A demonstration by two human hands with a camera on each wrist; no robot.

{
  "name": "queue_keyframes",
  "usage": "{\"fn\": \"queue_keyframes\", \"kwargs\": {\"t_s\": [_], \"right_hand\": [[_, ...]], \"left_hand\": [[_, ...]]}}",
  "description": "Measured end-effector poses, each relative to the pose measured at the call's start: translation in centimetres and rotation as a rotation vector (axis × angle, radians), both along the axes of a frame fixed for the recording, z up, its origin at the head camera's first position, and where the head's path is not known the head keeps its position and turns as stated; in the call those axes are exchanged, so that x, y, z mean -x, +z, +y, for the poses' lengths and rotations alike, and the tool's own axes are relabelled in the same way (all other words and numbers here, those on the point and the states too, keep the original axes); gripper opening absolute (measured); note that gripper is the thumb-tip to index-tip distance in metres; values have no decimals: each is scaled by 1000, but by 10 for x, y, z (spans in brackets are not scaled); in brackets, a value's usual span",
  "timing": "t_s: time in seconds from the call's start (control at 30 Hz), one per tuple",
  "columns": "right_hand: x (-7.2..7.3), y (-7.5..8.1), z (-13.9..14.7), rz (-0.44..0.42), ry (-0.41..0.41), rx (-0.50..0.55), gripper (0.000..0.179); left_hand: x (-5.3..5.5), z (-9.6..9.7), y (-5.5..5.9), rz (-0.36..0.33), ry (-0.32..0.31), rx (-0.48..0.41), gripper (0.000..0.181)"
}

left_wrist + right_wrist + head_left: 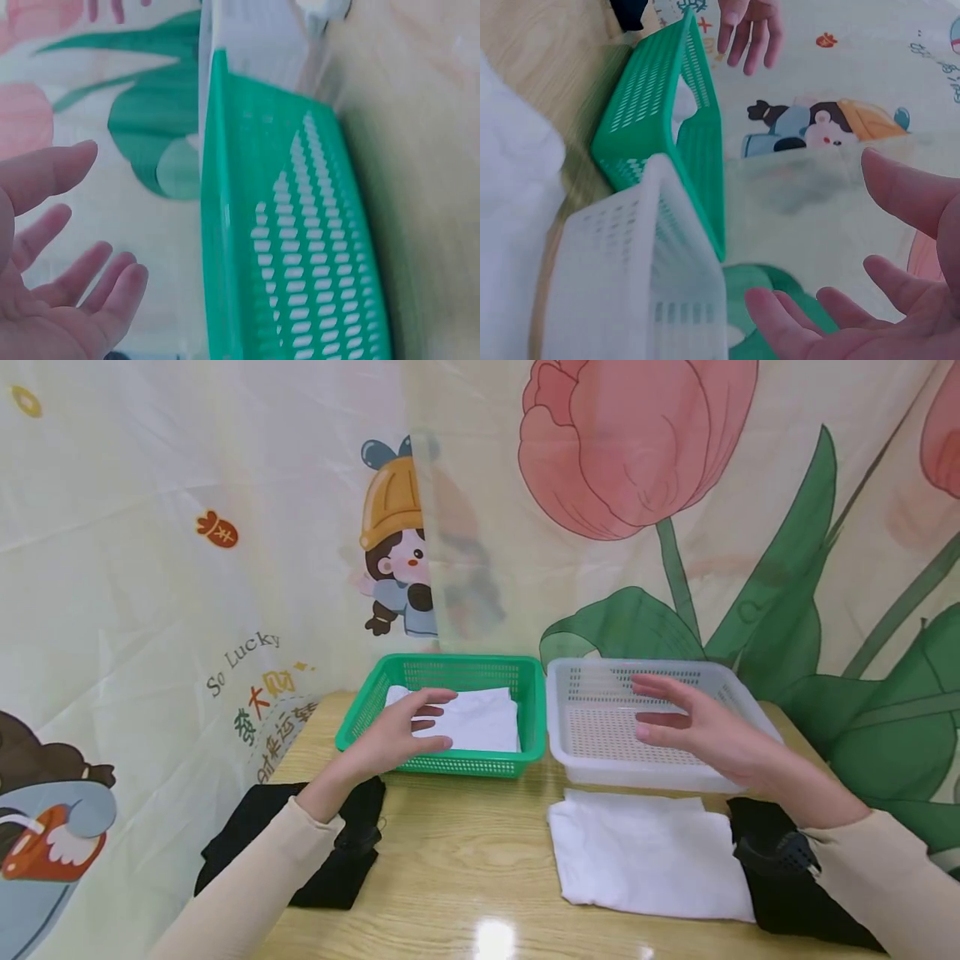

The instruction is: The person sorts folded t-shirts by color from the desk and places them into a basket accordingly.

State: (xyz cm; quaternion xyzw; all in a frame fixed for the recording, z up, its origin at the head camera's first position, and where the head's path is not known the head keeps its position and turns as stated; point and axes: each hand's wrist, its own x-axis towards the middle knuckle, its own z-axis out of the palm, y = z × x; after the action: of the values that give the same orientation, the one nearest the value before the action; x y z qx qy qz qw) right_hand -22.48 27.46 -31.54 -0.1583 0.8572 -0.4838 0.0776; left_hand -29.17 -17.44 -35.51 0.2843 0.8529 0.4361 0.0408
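Green basket (457, 767): solid green, grid of slots. Other basket (637, 774): translucent white, same kind of slotted grid. Folded cloth (480, 722) inside green one: plain white. Table cloths: plain white one (645, 860), plain black at far left (251, 822) and far right (798, 906). Table (442, 860): yellowish wood grain. Sleeves (251, 881): plain cream. Backdrop (300, 468): cream, printed with pink tulip (637, 443), green leaves (783, 560), cartoon figure (393, 502) in orange hat and blue clothes, red pouch (217, 529), green, red and yellow characters (281, 682).
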Motion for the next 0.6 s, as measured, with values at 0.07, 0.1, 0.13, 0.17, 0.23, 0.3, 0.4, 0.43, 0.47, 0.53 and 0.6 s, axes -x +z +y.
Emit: {"fn": "queue_keyframes", "kwargs": {"t_s": [0.07,0.1,0.13,0.17,0.23,0.3,0.4,0.43,0.47,0.53,0.6], "right_hand": [[-8,-7,14,-2,-6,-13,86],[-12,-11,20,-5,-12,-19,85],[-15,-14,26,-11,-16,-22,84],[-18,-18,32,-14,-21,-27,83],[-24,-25,43,-26,-27,-26,81],[-30,-32,53,-37,-37,-27,78],[-40,-45,67,-63,-48,-19,75],[-42,-50,71,-72,-51,-20,74],[-45,-55,75,-81,-59,-27,74],[-51,-65,83,-110,-71,-34,75],[-56,-74,90,-153,-75,-45,76]], "left_hand": [[-7,4,-3,-2,-13,-12,69],[-10,7,-5,-6,-17,-16,69],[-13,9,-6,-10,-23,-23,69],[-16,11,-8,-13,-33,-31,69],[-22,17,-11,-29,-48,-47,68],[-28,22,-16,-51,-73,-65,68],[-36,32,-24,-104,-111,-82,67],[-38,36,-28,-125,-121,-86,67],[-40,39,-32,-145,-130,-89,66],[-44,44,-40,-189,-152,-99,67],[-48,49,-49,-232,-161,-110,68]]}}
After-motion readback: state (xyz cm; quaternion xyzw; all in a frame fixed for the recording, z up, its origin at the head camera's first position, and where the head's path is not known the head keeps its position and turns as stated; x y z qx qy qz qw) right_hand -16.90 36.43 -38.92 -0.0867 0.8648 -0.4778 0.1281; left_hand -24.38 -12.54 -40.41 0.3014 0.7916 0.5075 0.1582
